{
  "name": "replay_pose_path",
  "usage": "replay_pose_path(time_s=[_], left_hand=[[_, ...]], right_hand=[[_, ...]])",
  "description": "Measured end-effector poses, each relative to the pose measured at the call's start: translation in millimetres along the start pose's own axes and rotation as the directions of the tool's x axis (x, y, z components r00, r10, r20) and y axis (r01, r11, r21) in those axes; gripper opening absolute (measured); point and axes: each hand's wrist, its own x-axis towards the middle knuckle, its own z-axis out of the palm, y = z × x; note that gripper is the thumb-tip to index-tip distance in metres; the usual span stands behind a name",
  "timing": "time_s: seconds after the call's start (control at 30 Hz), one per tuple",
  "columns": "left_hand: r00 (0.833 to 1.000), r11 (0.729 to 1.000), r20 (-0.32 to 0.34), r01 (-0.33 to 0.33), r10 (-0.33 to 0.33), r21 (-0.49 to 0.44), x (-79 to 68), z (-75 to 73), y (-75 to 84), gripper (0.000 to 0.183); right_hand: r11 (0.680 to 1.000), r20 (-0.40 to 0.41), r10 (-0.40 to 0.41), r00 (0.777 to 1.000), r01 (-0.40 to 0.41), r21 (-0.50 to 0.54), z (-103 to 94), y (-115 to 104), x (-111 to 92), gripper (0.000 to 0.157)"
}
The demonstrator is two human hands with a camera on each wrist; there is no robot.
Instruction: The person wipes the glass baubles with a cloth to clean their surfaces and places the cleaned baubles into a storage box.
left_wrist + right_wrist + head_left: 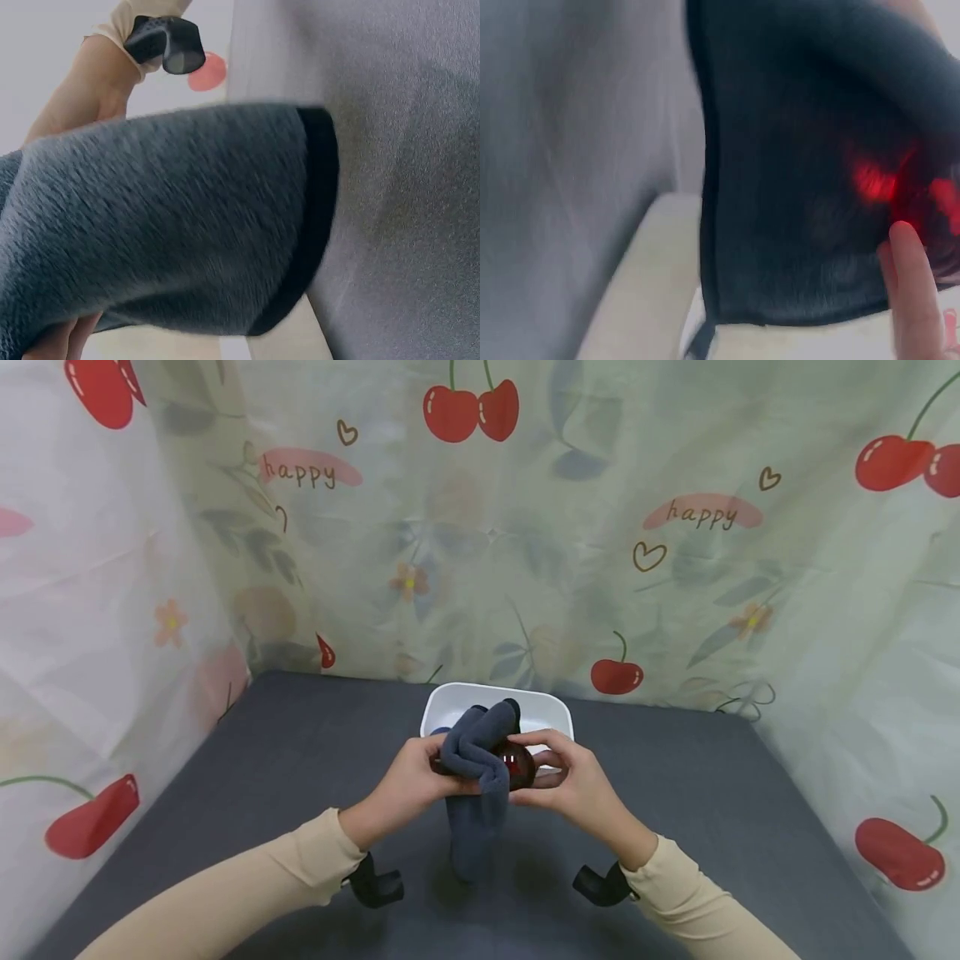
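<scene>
In the head view, both hands are close together in front of a white tub (442, 697). My left hand (415, 774) grips a folded grey-blue towel (474, 827), one end hanging down over the table. My right hand (566, 772) holds a dark red, glossy round thing (522, 767) between thumb and fingers. The towel lies against that thing and covers its left part, so its full shape is hidden. In the left wrist view the fleecy towel (172, 217) with its dark hem fills much of the picture. One right fingertip (906, 240) shows beside red glints in the right wrist view.
A dark grey cloth-covered table (315, 727) lies under the hands. Printed curtains (480, 552) with cherries enclose the back and sides. Each wrist wears a black camera mount, the left one (377, 885) and the right one (600, 885) hanging below the sleeves.
</scene>
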Motion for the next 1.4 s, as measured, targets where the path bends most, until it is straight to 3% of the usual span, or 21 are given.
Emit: replay_pose_path(time_s=[0.1, 0.27, 0.33, 0.4, 0.6, 0.7, 0.87, 1.0, 1.1, 1.17, 1.23, 1.4], left_hand=[[1.000, 1.000, -0.022, -0.004, 0.004, -0.003, -0.5, 1.1, 1.5, 0.037], [0.999, 0.999, -0.021, 0.030, -0.031, -0.040, 1.7, -0.6, 3.0, 0.037], [0.999, 0.998, -0.012, 0.031, -0.032, -0.049, 2.0, -1.5, 2.8, 0.038], [1.000, 0.999, -0.009, 0.027, -0.027, -0.043, 1.7, -1.7, 2.6, 0.039], [1.000, 1.000, -0.009, -0.014, 0.014, 0.006, 0.6, 0.1, 1.3, 0.042], [1.000, 1.000, -0.022, 0.004, -0.004, -0.026, 1.8, -0.1, -0.9, 0.039], [0.999, 0.997, -0.014, 0.047, -0.048, -0.066, 3.3, -1.9, -4.5, 0.039], [0.997, 0.994, 0.016, 0.073, -0.072, -0.086, 2.9, -2.5, -5.6, 0.041], [0.996, 0.992, 0.029, 0.083, -0.080, -0.095, 2.5, -2.3, -5.5, 0.043], [0.996, 0.991, 0.030, 0.088, -0.085, -0.097, 2.3, -2.0, -4.8, 0.045], [0.996, 0.992, 0.024, 0.084, -0.083, -0.092, 2.0, -1.5, -4.2, 0.046], [0.998, 0.995, -0.018, 0.050, -0.052, -0.085, 0.0, -0.9, -2.9, 0.042]], right_hand=[[0.987, 0.003, 0.115, 0.993, -0.114, 0.115, 2.0, -1, 0, 0.062], [0.970, 0.039, 0.029, 0.999, -0.038, 0.240, 2.6, 2, -1, 0.069], [0.969, 0.047, -0.013, 0.999, 0.001, 0.249, 2.4, 5, -2, 0.067], [0.972, 0.040, -0.006, 0.999, -0.003, 0.233, 2.1, 5, -2, 0.065], [0.978, -0.027, 0.136, 0.990, -0.130, 0.165, 2.3, 1, 0, 0.052], [0.975, -0.016, 0.150, 0.989, -0.145, 0.168, 2.7, -1, 1, 0.053], [0.985, -0.003, 0.046, 0.999, -0.045, 0.165, 4.0, -1, 0, 0.059], [0.990, -0.021, -0.142, 0.990, 0.141, -0.024, 6.8, 0, 0, 0.057], [0.932, -0.012, -0.296, 0.955, 0.286, -0.223, 9.3, 0, 2, 0.054], [0.890, -0.002, -0.354, 0.935, 0.336, -0.308, 10.7, 0, 3, 0.056], [0.865, -0.010, -0.378, 0.926, 0.349, -0.361, 11.6, -1, 4, 0.062], [0.898, -0.063, -0.317, 0.946, 0.278, -0.342, 10.4, -1, 4, 0.072]])
